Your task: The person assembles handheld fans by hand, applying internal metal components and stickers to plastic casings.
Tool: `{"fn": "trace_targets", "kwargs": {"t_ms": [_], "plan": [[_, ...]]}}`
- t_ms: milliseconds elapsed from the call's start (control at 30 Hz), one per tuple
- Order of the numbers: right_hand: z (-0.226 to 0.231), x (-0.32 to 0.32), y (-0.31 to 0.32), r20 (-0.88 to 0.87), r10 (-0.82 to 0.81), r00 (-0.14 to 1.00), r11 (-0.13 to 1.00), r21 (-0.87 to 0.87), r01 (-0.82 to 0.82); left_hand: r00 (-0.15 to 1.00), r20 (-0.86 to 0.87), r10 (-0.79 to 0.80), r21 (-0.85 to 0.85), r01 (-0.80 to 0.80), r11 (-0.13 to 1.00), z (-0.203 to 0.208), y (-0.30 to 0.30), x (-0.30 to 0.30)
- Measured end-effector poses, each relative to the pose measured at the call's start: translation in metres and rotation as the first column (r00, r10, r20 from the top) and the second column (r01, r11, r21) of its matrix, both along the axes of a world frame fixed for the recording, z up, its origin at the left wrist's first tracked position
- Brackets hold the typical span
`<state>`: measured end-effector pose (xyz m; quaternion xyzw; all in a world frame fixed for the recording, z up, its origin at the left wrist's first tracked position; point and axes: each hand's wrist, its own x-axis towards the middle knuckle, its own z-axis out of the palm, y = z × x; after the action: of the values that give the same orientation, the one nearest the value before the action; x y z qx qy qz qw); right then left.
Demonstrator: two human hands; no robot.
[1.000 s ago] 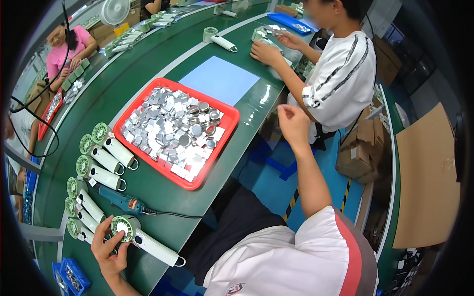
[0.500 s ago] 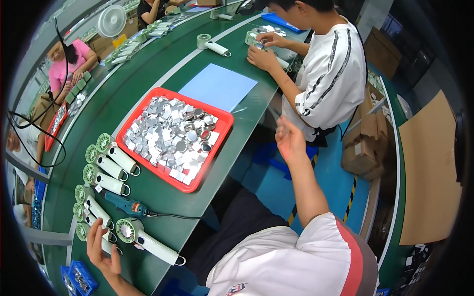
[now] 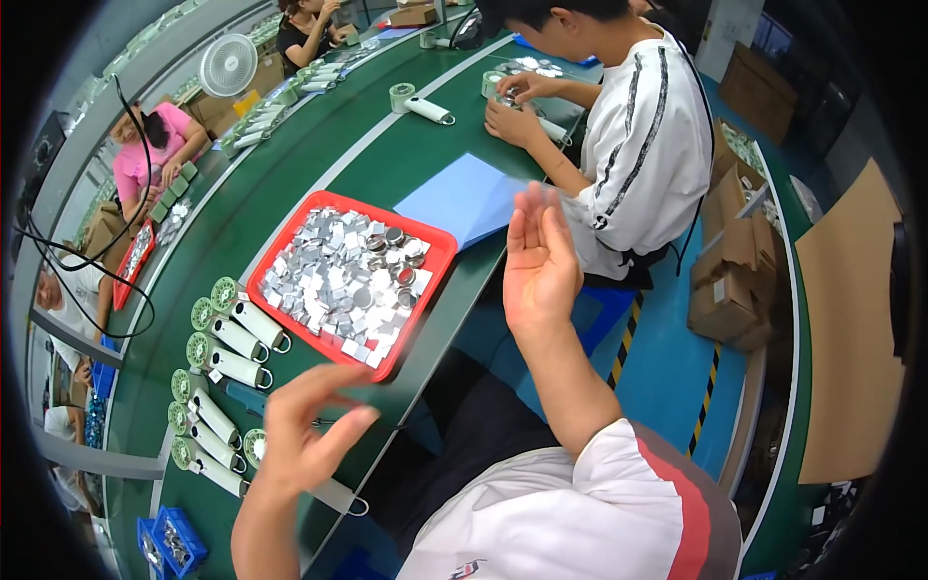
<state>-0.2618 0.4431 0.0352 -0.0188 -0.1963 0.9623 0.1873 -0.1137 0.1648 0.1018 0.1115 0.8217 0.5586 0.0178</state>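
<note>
My left hand (image 3: pixel 314 430) hovers over the near part of the green bench, thumb and fingers apart, with nothing visible in it. Beneath it lies a handheld fan (image 3: pixel 338 496) with a white handle, its green head mostly covered. A teal electric screwdriver (image 3: pixel 247 397) is partly hidden behind the same hand. My right hand (image 3: pixel 543 271) is raised past the bench edge, palm showing and fingers stretched out; its fingertips are blurred and I make out nothing held. Nearest to it are a blue sheet (image 3: pixel 464 200) and a red tray (image 3: pixel 449 253) of small silvery squares and round metal caps.
Several handheld fans (image 3: pixel 237 338) lie in a row left of the tray. Blue bins (image 3: pixel 179 541) stand at the lower left. A co-worker in a white shirt (image 3: pixel 648 126) works at the far right; others sit across the bench. Cardboard boxes (image 3: pixel 732 290) stand on the right.
My left hand has moved right and up, from the fans at the left to above the nearest fan. My right hand has risen and shifted slightly left. The view has turned a little.
</note>
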Motion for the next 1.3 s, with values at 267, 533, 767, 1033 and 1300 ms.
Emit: {"fn": "trace_targets", "kwargs": {"t_ms": [267, 533, 767, 1033, 1300], "plan": [[-0.009, 0.053, -0.049, -0.139, 0.025, 0.99, 0.972, 0.237, 0.009, 0.83, 0.486, -0.273, 0.623, -0.11, 0.774, -0.009, 0.103, -0.121], [-0.097, 0.085, -0.014, -0.253, 0.298, 0.921, 0.739, 0.671, -0.055, 0.905, 0.394, -0.159, 0.601, -0.123, 0.789, -0.022, 0.115, -0.143], [-0.184, 0.05, 0.084, 0.34, 0.658, 0.672, 0.753, -0.287, -0.592, 0.904, 0.384, -0.189, 0.669, -0.131, 0.732, -0.013, 0.091, -0.143], [-0.201, 0.017, 0.094, 0.457, 0.586, 0.669, 0.778, -0.085, -0.623, 0.848, 0.379, -0.37, 0.666, 0.028, 0.746, -0.017, 0.076, -0.157], [-0.183, 0.02, 0.123, 0.453, 0.483, 0.749, 0.684, 0.338, -0.646, 0.823, 0.338, -0.457, 0.625, 0.167, 0.763, -0.015, 0.04, -0.213]]}}
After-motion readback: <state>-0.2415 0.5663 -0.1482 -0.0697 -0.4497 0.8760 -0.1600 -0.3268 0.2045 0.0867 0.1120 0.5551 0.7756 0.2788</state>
